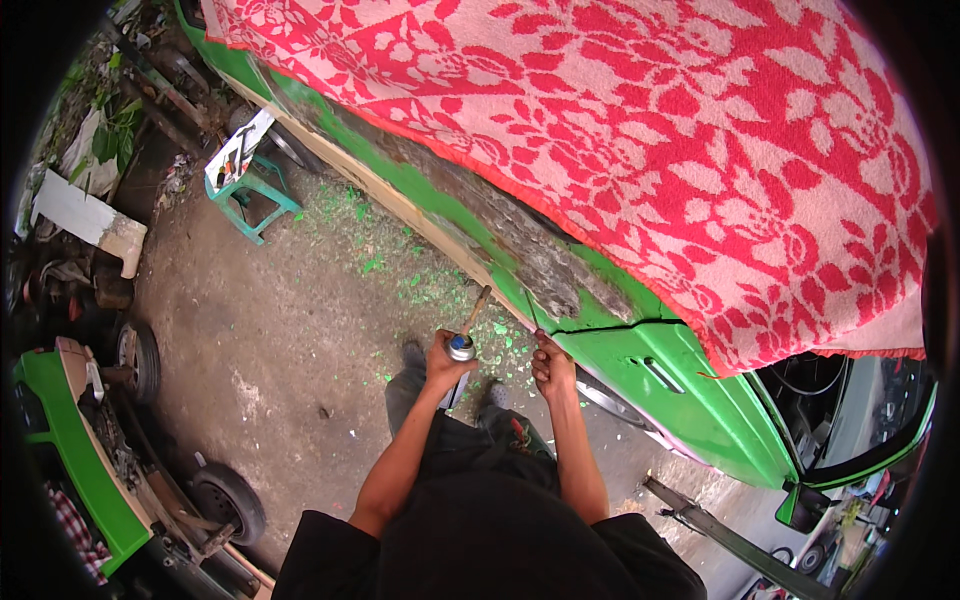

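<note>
My left hand is closed around a canister with a silver and blue top. A long brownish nozzle or tube points from its top towards the car. My right hand is closed at the lower rear edge of the green car door. A slim, thin-bladed tool seems to rise from its fingers against the panel; its grip is hidden. Left of the door, the green body panel has a wide rough grey-brown patch and a beige lower edge.
A red and pink floral blanket covers the car's upper part. A teal stool with tools on a white board stands back left. Green flakes litter the ground. Left are loose wheels and another green body part; a beam lies lower right.
</note>
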### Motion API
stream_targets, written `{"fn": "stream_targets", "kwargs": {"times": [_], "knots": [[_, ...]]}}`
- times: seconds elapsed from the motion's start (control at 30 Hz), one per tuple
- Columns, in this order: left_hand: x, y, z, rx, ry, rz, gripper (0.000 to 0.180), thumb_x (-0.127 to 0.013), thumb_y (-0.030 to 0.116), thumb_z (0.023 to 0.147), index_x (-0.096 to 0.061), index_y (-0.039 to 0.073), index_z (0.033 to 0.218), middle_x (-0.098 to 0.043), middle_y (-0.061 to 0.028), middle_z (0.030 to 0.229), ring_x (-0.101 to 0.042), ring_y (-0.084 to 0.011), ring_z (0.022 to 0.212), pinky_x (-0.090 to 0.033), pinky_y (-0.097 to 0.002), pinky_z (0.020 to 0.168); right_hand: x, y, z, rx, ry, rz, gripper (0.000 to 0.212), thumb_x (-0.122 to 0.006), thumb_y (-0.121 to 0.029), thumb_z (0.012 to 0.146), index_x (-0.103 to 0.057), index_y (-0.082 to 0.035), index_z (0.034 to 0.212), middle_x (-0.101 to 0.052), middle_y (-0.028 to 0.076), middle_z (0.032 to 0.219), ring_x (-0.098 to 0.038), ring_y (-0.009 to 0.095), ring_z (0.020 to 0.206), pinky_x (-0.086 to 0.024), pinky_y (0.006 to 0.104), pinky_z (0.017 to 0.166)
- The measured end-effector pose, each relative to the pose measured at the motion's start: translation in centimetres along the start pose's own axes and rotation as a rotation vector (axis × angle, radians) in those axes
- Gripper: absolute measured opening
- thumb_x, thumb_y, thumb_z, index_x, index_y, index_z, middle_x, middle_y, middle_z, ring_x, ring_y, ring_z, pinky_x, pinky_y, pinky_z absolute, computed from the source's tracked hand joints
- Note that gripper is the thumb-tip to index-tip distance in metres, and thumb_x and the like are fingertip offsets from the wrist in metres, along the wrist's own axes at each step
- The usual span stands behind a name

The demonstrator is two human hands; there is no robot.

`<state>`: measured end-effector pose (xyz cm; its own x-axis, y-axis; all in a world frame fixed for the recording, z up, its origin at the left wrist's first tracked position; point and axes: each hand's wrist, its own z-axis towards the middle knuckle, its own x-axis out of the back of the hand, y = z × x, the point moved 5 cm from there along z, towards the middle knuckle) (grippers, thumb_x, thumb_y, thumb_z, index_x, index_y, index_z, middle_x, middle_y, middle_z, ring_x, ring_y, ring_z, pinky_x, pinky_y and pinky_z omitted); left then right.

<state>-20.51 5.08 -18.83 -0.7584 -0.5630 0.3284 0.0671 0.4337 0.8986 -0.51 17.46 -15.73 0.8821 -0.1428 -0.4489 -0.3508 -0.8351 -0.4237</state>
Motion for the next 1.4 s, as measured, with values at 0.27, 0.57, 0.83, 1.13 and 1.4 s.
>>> {"fn": "stream_targets", "kwargs": {"times": [0.27,0.57,0.83,1.13,1.4], "knots": [[-0.4,-0.7,0.2,0.018,-0.023,-0.037,0.064,-0.087,0.016,0.054,-0.047,0.005,0.103,-0.065,-0.0112,0.090,-0.064,-0.0227,0.085,-0.051,-0.0353,0.077,0.2,0.2,1.4,-0.025,-0.041,0.027,0.016,-0.057,-0.004,0.089,-0.059,-0.006,0.105,-0.044,0.001,0.065,-0.029,0.006,0.042,-0.021,0.0200,0.034],[-0.1,-0.9,0.0,0.010,-0.007,-0.062,0.064,-0.087,0.016,0.053,-0.047,0.004,0.103,-0.064,-0.0109,0.093,-0.062,-0.0199,0.085,-0.050,-0.0335,0.077,0.3,0.4,1.9,-0.040,-0.054,0.036,0.019,-0.056,-0.004,0.090,-0.059,-0.007,0.109,-0.045,0.000,0.066,-0.028,0.005,0.042,-0.020,0.0200,0.034],[-0.1,0.1,0.3,0.039,-0.015,-0.006,0.066,-0.087,0.018,0.052,-0.047,0.005,0.104,-0.064,-0.0108,0.093,-0.062,-0.0200,0.085,-0.050,-0.0337,0.078,0.2,0.1,1.8,-0.029,-0.073,0.016,0.020,-0.056,-0.004,0.090,-0.060,-0.007,0.109,-0.045,0.000,0.066,-0.031,0.005,0.043,-0.023,0.0199,0.035],[-0.5,-0.8,0.4,0.032,-0.029,-0.001,0.067,-0.086,0.017,0.053,-0.047,0.006,0.105,-0.063,-0.0099,0.095,-0.062,-0.0207,0.087,-0.050,-0.0334,0.079,0.1,0.4,2.6,-0.014,-0.063,0.006,0.020,-0.056,-0.005,0.090,-0.061,-0.006,0.109,-0.047,0.001,0.068,-0.033,0.005,0.044,-0.025,0.0202,0.036],[0.0,-0.9,0.4,0.038,-0.041,-0.139,0.065,-0.087,0.010,0.054,-0.048,0.006,0.106,-0.061,-0.0077,0.097,-0.058,-0.0174,0.090,-0.049,-0.0329,0.081,-0.6,0.4,2.0,0.015,-0.022,-0.028,0.019,-0.056,-0.004,0.089,-0.062,-0.006,0.108,-0.047,0.000,0.065,-0.033,0.006,0.043,-0.024,0.0210,0.035]]}}
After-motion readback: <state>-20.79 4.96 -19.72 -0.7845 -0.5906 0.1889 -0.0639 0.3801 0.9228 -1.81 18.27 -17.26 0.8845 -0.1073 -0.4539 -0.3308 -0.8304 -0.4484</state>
